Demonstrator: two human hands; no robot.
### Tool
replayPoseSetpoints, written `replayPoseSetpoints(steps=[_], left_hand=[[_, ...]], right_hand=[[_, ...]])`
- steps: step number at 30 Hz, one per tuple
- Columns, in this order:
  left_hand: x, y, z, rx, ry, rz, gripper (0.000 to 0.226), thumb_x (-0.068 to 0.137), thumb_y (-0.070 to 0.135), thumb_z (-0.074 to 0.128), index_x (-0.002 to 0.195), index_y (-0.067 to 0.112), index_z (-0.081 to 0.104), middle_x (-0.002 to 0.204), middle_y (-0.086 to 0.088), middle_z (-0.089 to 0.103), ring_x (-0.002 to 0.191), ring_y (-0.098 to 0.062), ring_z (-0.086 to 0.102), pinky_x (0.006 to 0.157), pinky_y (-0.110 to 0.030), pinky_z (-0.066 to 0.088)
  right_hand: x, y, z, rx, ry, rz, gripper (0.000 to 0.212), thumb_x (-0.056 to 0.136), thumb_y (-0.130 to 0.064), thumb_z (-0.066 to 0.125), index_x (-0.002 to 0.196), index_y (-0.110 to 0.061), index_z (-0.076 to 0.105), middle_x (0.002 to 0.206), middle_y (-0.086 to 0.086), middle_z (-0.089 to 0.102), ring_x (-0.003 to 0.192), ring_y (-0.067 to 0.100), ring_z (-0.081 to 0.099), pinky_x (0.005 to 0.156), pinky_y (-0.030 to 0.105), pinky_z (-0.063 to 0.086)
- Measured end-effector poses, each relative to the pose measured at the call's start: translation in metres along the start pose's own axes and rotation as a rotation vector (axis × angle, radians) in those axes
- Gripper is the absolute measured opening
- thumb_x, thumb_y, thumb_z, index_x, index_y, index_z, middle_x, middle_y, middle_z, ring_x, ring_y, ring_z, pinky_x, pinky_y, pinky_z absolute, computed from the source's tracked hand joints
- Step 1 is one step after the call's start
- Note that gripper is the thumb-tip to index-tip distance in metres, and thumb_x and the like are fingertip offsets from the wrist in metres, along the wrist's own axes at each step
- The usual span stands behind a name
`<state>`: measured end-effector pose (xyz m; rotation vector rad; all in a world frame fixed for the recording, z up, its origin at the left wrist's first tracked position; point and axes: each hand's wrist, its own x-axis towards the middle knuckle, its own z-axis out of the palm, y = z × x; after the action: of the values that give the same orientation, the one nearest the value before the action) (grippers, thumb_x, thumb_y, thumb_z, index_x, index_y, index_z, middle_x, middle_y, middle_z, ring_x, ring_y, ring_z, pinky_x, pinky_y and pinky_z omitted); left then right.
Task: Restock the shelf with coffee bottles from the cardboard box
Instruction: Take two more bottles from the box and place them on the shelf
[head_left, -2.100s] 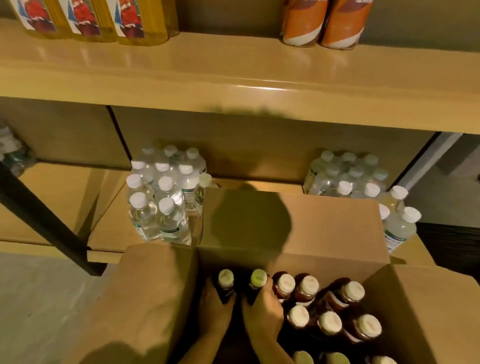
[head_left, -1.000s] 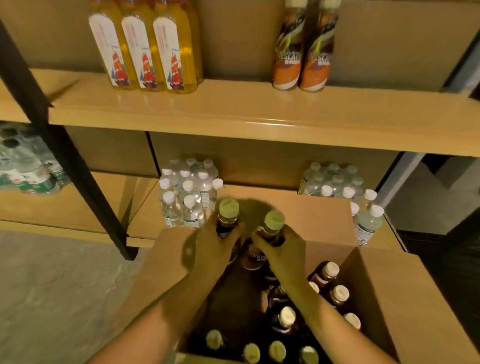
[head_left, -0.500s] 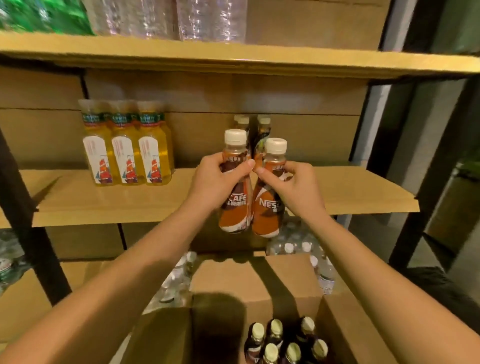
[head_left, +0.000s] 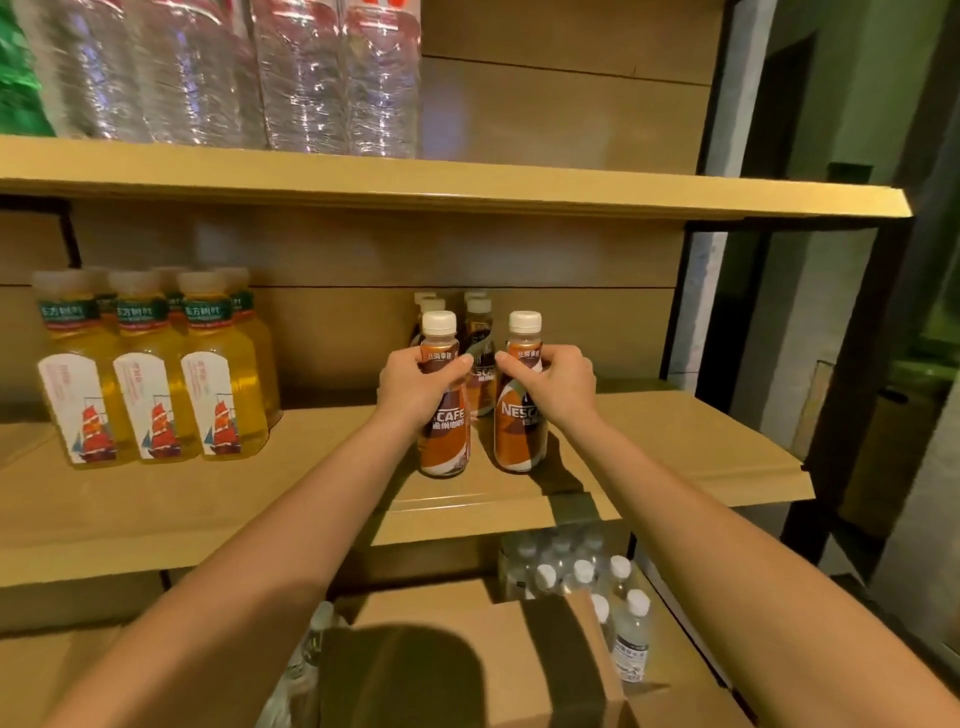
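Upright on the shelf (head_left: 675, 441).
Clasping left coffee bottle (head_left: 447, 447) in left grip (head_left: 415, 387), right coffee bottle (head_left: 519, 441) in right grip (head_left: 556, 387).

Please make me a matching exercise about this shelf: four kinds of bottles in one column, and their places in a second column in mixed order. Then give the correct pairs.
Column 1
1. yellow bottles
2. big clear bottles
3. small water bottles
4. front coffee bottles

Column 2
A. under the middle shelf, by the box
B. top shelf
C. middle shelf, gripped by the left hand and right hand
D. middle shelf, left side

Pairs: 1-D, 2-B, 3-A, 4-C
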<state>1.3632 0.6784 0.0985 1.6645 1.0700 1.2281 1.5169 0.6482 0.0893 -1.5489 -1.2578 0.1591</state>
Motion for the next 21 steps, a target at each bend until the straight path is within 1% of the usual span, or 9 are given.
replayPoseSetpoints(steps=[6, 9, 11, 14, 18, 21], left_hand=[[0.032, -0.008, 0.009, 0.018, 0.037, -0.023, 0.034, 0.083, 0.032, 0.065, 0.111, 0.014, 0.059, 0.112, -0.009, 0.066, 0.104, -0.027, 0.062, 0.092, -0.042, 0.049], [0.046, -0.009, 0.014, 0.053, 0.048, -0.041, 0.037, 0.083, 0.032, 0.066, 0.113, 0.011, 0.058, 0.113, -0.010, 0.066, 0.105, -0.026, 0.062, 0.091, -0.041, 0.050], [0.054, -0.011, 0.017, 0.067, 0.050, -0.064, 0.041, 0.083, 0.032, 0.066, 0.114, 0.007, 0.057, 0.114, -0.011, 0.065, 0.105, -0.028, 0.062, 0.092, -0.042, 0.051], [0.062, -0.016, 0.020, 0.073, 0.037, -0.089, 0.046, 0.082, 0.032, 0.066, 0.118, 0.005, 0.055, 0.116, -0.013, 0.064, 0.107, -0.029, 0.062, 0.093, -0.044, 0.050], [0.070, -0.021, 0.022, 0.098, 0.056, -0.083, 0.049, 0.083, 0.031, 0.066, 0.123, 0.005, 0.052, 0.119, -0.012, 0.062, 0.111, -0.028, 0.060, 0.094, -0.043, 0.049], [0.075, -0.023, 0.021, 0.104, 0.083, -0.073, 0.047, 0.082, 0.031, 0.067, 0.120, 0.005, 0.055, 0.116, -0.013, 0.063, 0.108, -0.029, 0.060, 0.094, -0.043, 0.050]], right_hand=[[0.035, 0.012, 0.026, 0.017, -0.037, -0.007, 0.035, 0.081, -0.046, 0.066, 0.092, -0.014, 0.067, 0.093, 0.004, 0.072, 0.086, 0.017, 0.068, 0.079, 0.035, 0.056], [0.048, 0.016, 0.038, -0.002, -0.016, 0.007, 0.034, 0.080, -0.049, 0.065, 0.083, -0.014, 0.065, 0.086, 0.003, 0.071, 0.082, 0.017, 0.068, 0.076, 0.035, 0.057], [0.055, 0.019, 0.045, -0.005, -0.013, 0.023, 0.036, 0.079, -0.049, 0.066, 0.083, -0.013, 0.064, 0.087, 0.003, 0.071, 0.081, 0.017, 0.067, 0.077, 0.036, 0.057], [0.062, 0.021, 0.050, -0.001, -0.035, 0.026, 0.037, 0.080, -0.048, 0.066, 0.085, -0.011, 0.063, 0.090, 0.005, 0.070, 0.083, 0.018, 0.067, 0.076, 0.035, 0.057], [0.069, 0.024, 0.052, -0.025, -0.065, 0.012, 0.038, 0.080, -0.048, 0.066, 0.078, -0.011, 0.057, 0.086, 0.007, 0.067, 0.083, 0.021, 0.065, 0.075, 0.038, 0.057], [0.073, 0.027, 0.052, -0.007, -0.118, 0.009, 0.036, 0.081, -0.047, 0.065, 0.075, -0.012, 0.057, 0.089, 0.009, 0.068, 0.085, 0.023, 0.066, 0.078, 0.041, 0.057]])
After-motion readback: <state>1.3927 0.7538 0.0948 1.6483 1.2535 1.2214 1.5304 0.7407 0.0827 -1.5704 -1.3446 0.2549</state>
